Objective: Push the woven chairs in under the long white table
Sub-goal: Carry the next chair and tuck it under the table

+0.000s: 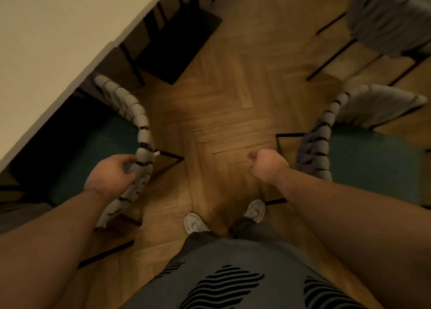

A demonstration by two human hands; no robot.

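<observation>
Your left hand is closed around the woven backrest of the left chair; the fingers wrap over the grey braided band near its middle, and the thumb side lies on the inner face. Your right hand is curled into a loose fist and holds nothing; it hangs over the floor, just beside the woven back of the right chair but apart from it.

The left chair has its dark teal seat partly under the edge of the long white table, with the backrest still outside the table edge. The right chair stands well apart from the table, on the other side of you, with its teal seat turned away. A third grey chair is at the top right, blurred. Between the chairs the herringbone wood floor is bare, and your two light shoes stand on it.
</observation>
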